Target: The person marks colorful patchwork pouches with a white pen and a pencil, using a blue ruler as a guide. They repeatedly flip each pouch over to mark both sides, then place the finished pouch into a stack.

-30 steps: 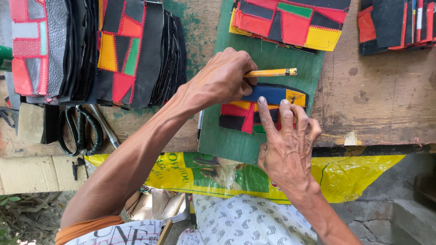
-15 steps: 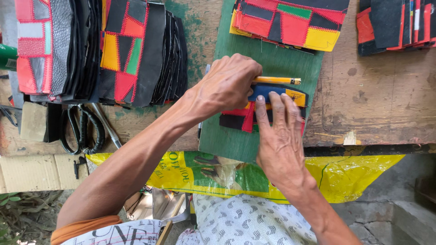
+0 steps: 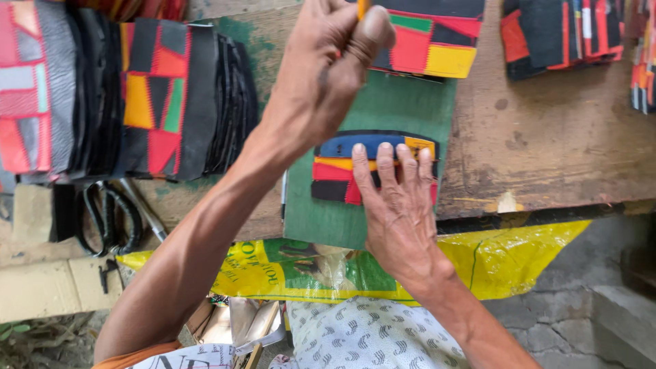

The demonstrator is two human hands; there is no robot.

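Pressing flat on a small patchwork piece (image 3: 369,171), our right hand (image 3: 400,219) lies palm down with its fingers (image 3: 384,167) spread and extended, the tips covering the piece's right half. It pinches nothing — it only bears down. The piece is roughly rectangular with a rounded upper edge, built of blue, yellow, orange, red and black strips bound in black, and it rests near the middle of a green board (image 3: 383,113).

Our left hand (image 3: 328,61) is raised above the board's upper part, forearm running down to the lower left. Its fingers are curled tight, thumb pressed against them, pinching an orange pencil-like tool (image 3: 362,7) of which only a short stub shows at the top edge.

The green board is flat, matte and scuffed; it lies on a worn wooden workbench (image 3: 547,150) with stained, rough grain. At the board's far end sits a second patchwork panel (image 3: 430,44) in red, green and yellow. To the left stand stacked patchwork pieces (image 3: 171,102), black-edged and set on end, and beside them more stacks (image 3: 41,96) in red and grey. Black-handled scissors (image 3: 109,215) lie below these. Further patchwork pieces (image 3: 560,34) occupy the upper right. Under the bench edge hangs a glossy yellow-and-green plastic sack (image 3: 478,263) — crinkled.
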